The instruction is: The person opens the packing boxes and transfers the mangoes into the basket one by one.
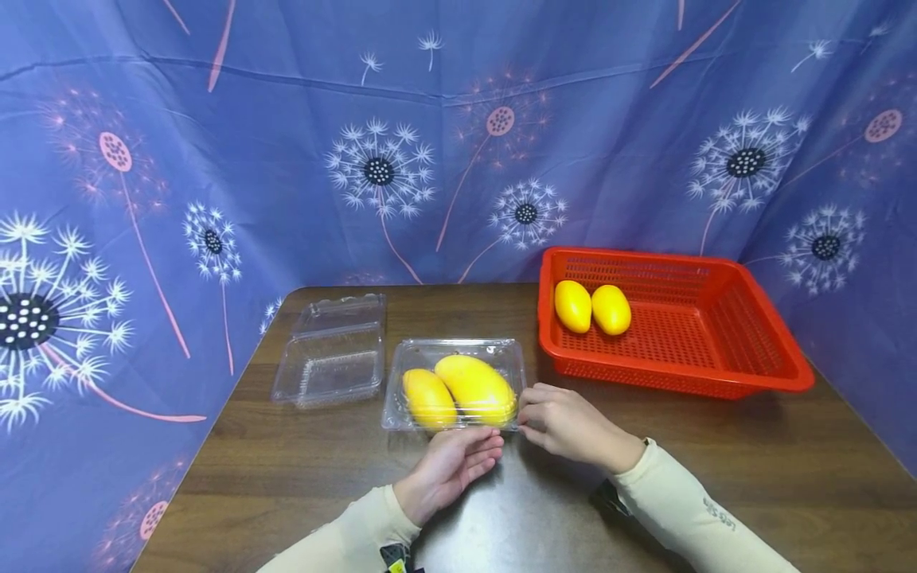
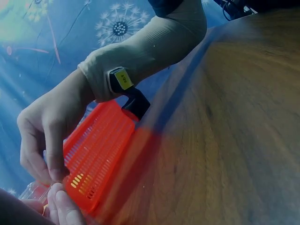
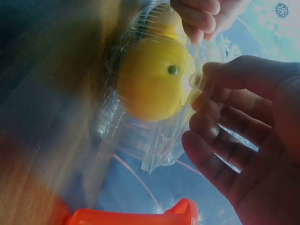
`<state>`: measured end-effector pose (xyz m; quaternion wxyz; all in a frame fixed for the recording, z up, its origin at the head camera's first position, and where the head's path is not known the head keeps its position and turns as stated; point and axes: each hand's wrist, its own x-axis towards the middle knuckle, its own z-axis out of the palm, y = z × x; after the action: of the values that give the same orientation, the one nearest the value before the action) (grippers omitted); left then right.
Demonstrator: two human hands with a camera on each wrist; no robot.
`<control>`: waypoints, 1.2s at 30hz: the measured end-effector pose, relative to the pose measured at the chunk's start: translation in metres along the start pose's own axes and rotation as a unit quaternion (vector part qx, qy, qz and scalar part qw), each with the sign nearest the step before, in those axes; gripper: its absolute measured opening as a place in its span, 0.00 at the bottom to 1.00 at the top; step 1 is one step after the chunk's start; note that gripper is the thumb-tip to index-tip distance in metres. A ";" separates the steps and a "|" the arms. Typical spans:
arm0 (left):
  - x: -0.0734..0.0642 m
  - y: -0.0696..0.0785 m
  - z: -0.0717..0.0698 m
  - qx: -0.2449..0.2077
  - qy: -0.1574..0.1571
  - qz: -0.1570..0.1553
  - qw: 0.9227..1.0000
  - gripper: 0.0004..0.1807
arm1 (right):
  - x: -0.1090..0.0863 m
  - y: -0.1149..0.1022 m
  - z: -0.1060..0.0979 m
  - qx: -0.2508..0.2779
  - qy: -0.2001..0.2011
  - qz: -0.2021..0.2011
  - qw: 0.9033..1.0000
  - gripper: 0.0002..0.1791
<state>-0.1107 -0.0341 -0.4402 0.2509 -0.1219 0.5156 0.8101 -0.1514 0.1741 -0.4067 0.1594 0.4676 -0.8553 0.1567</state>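
A clear plastic clamshell box [image 1: 395, 398] lies in the middle of the table, its lid down over two yellow mangoes [image 1: 474, 390]. At its front right corner my right hand [image 1: 573, 422] pinches the rim between thumb and forefinger; the right wrist view shows the thumb [image 3: 234, 75] on the clear edge. My left hand [image 1: 451, 465] is at the front edge, palm turned up, fingers loosely extended, the thumb lying along the rim. In the right wrist view the left fingers [image 3: 199, 18] are right at the lid's edge, close to the right fingertips.
A second clear clamshell box [image 1: 329, 358] stands open at the back left, with nothing in it. At the back right, a red plastic basket [image 1: 673, 378] holds two more mangoes [image 1: 611, 309]. A blue dandelion-print cloth [image 1: 286, 199] hangs behind the wooden table [image 1: 286, 469].
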 end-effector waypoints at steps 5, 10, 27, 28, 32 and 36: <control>0.002 -0.001 0.006 0.002 0.010 0.008 1.000 0.13 | 0.000 0.000 0.003 -0.026 0.025 -0.032 0.999 0.08; 0.004 -0.001 0.009 0.014 0.016 0.009 1.000 0.12 | 0.002 -0.002 0.005 -0.054 0.025 -0.044 0.997 0.08; 0.007 -0.006 0.022 0.019 0.034 0.013 0.999 0.12 | 0.001 -0.009 0.011 -0.056 -0.004 -0.043 0.998 0.11; 0.006 -0.006 0.023 0.019 0.038 0.013 0.999 0.10 | 0.002 -0.009 0.011 -0.055 -0.010 -0.041 0.998 0.12; 0.006 -0.007 0.024 0.021 0.045 0.015 0.999 0.08 | 0.003 -0.010 0.008 -0.061 -0.030 -0.034 0.997 0.15; 0.005 -0.008 0.025 0.029 0.047 0.017 0.998 0.10 | 0.004 -0.009 0.005 -0.054 -0.053 -0.031 0.997 0.18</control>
<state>-0.1090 -0.0077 -0.4378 0.2159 -0.1442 0.5521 0.7923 -0.1463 0.1639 -0.4088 0.1438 0.4926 -0.8546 0.0800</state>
